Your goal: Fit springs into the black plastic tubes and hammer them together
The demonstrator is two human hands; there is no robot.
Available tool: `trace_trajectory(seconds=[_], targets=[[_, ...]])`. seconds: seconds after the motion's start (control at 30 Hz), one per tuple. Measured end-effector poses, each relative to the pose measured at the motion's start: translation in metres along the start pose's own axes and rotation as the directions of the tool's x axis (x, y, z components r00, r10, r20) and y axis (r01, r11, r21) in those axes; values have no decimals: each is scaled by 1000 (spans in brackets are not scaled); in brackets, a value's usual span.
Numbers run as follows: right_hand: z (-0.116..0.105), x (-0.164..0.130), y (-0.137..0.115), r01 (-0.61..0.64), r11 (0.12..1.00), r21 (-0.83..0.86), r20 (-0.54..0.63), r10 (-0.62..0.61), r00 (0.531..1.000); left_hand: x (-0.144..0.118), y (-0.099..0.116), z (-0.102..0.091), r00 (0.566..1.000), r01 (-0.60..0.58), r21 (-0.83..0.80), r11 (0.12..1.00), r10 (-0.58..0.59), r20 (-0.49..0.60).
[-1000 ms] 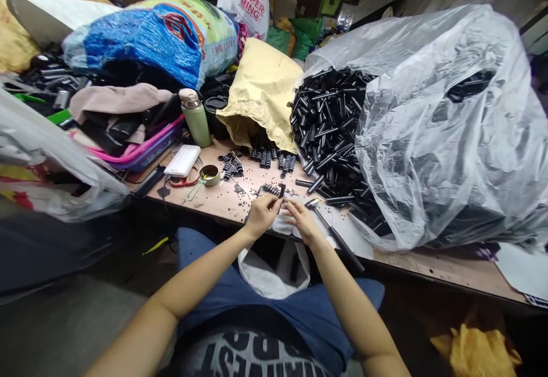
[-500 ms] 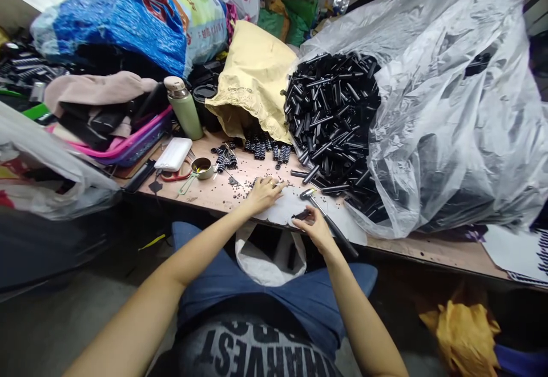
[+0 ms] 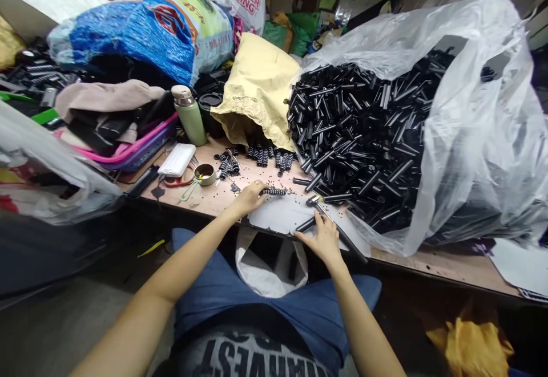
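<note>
My left hand is closed on the near end of a ribbed black roller with pale rings, just above the table. My right hand has its thumb and fingers spread around a short smooth black tube, which lies at the front edge of a white sheet. Whether a fingertip touches the tube I cannot tell. A hammer lies on the sheet, partly beside and behind my right hand, its head pointing away from me.
A big clear plastic bag spills black tubes on the right. Ribbed rollers lie at the mouth of a yellow sack. To the left are a small metal cup, scissors, a white power bank and a green flask.
My left hand has shifted slightly left and now has the ribbed roller. My right hand has spread its fingers from a pinch on the black tube. More tubes show in the clear bag's opening.
</note>
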State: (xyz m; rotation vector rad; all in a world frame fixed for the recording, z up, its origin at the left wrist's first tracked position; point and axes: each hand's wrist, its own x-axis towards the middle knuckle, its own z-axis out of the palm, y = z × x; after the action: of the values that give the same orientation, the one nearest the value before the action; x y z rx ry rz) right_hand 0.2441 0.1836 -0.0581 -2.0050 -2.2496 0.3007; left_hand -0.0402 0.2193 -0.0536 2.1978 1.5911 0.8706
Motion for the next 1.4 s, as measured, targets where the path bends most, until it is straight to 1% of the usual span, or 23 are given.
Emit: trace_trajectory(seconds=[0.07,0.13,0.23,0.3,0.33,0.43,0.5,0.6,0.67,0.7,0.77,0.87,0.93,0.97,1.03,1.1,1.17,1.2,1.27,1.4], targets=[[0,-1,-2,-5,1000,-11,-8,5,1000,-3,15,-5,1000,10,-85,996,-11,-20],[0,-2,-3,-7,1000,-21,-12,7,1000,-3,29,-4,1000,17,-144,989,-20,-22],[0,-2,-5,-6,1000,-31,-10,6,1000,4,42,12,990,26,-320,947,-69,-123],[0,-3,-6,-8,999,-34,-11,8,1000,11,46,29,978,12,-464,886,-106,-178],[0,-3,-6,-10,999,-33,-15,9,1000,13,47,38,975,9,-519,855,-123,-186],[1,-4,-7,-16,1000,-24,-32,15,999,18,51,59,965,42,-595,803,-186,-183],[2,-4,-6,-18,1000,-8,-44,17,999,18,52,65,952,81,-615,785,-243,-186],[6,-2,-1,-7,999,32,-64,9,998,14,53,67,939,100,-684,722,-296,-175],[10,0,3,19,995,94,-106,-9,994,11,52,65,936,86,-741,666,-308,-169],[11,1,5,53,989,139,-140,-33,990,9,52,63,935,74,-769,635,-313,-169],[11,2,5,169,956,242,-213,-117,970,6,54,57,931,57,-828,558,-328,-158],[3,2,-4,354,860,368,-272,-265,925,2,64,41,927,60,-902,427,-359,-108],[-8,2,-18,449,788,421,-285,-355,890,0,72,27,926,97,-932,349,-375,-44],[-15,2,-26,499,747,440,-294,-405,866,0,76,20,924,126,-941,315,-383,-4],[-29,5,-44,599,656,460,-319,-507,801,-1,82,8,909,197,-952,233,-406,89],[-41,10,-61,679,570,463,-336,-595,730,-2,85,-1,880,264,-956,127,-438,184],[-50,15,-75,725,512,461,-333,-657,676,-3,87,-6,842,287,-957,35,-485,235],[-53,18,-81,735,495,463,-322,-679,660,-4,87,-8,825,293,-956,9,-508,248],[-55,23,-88,739,477,475,-293,-706,645,-5,88,-11,800,304,-953,-3,-542,257],[-51,27,-92,721,464,514,-264,-714,648,-6,91,-13,767,356,-934,4,-572,290]])
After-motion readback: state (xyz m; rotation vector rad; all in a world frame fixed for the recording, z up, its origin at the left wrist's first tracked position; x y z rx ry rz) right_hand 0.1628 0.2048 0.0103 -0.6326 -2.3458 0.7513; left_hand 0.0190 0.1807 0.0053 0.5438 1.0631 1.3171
